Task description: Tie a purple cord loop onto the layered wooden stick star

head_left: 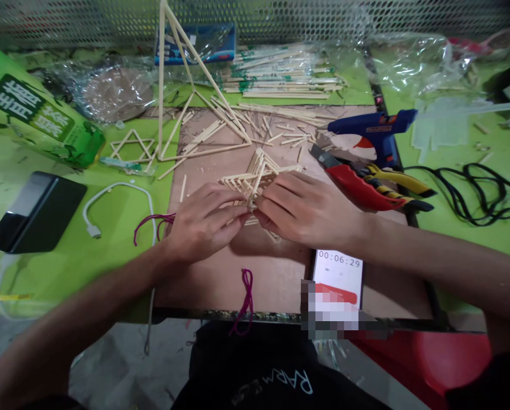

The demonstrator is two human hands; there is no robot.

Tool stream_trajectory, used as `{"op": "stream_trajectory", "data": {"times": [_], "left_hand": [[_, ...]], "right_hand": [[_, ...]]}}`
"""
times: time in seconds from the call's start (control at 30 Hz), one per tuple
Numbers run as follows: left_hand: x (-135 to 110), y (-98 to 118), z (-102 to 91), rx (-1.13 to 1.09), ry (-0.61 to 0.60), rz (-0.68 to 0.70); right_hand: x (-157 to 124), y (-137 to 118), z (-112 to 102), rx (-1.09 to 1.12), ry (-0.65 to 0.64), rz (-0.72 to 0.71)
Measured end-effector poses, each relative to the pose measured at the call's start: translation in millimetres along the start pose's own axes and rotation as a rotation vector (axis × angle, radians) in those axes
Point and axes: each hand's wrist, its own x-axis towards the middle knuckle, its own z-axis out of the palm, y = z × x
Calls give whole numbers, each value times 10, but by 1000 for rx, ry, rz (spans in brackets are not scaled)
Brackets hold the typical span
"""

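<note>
My left hand (209, 219) and my right hand (300, 205) meet over the board, fingertips pinched at the near side of a layered star of thin wooden sticks (261, 165). The fingers hide that near part, and whatever small piece lies between them cannot be made out. Behind the star rises a large pyramid frame of sticks (161, 85). Loose cut sticks (203, 136) are scattered around its base. A purple cord (154, 217) lies beside my left wrist, and a looped purple cord (247, 296) rests at the board's front edge.
To the right lie a blue glue gun (376, 126), red-handled cutters (361, 185), yellow-handled pliers (402, 179) and a black cable (472, 199). A phone (338, 270) sits below my right forearm. On the left are a green drink container (32, 108), a power bank (45, 213) and a white cable (109, 191).
</note>
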Motion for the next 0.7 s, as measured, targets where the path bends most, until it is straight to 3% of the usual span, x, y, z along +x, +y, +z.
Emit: {"op": "stream_trajectory", "data": {"times": [0.23,0.5,0.7], "left_hand": [[-14,-2,-22,51,-50,-4],[73,-25,-88,185,-52,204],[1,-101,-74,136,-95,195]], "right_hand": [[-6,2,-1,0,5,-7],[-33,29,12,18,15,-28],[-56,48,20,66,-16,-15]]}}
